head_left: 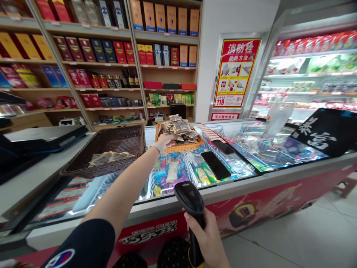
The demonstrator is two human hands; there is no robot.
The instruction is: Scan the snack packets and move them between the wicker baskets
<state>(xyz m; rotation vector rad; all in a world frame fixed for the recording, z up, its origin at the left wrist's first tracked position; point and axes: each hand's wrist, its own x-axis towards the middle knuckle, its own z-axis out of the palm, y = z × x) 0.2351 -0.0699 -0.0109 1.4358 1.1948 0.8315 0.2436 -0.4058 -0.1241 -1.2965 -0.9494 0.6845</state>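
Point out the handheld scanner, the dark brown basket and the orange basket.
Handheld scanner (190,197): head view, on its black head.
Dark brown basket (117,140): head view, on its bare inner surface, behind the packets.
Orange basket (182,148): head view, on its front wall.

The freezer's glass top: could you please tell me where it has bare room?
The glass between the left forearm, orange basket and nearer phone looks bare. It is crowded at the dark basket, the orange basket's heaped sachets and the farther phone.
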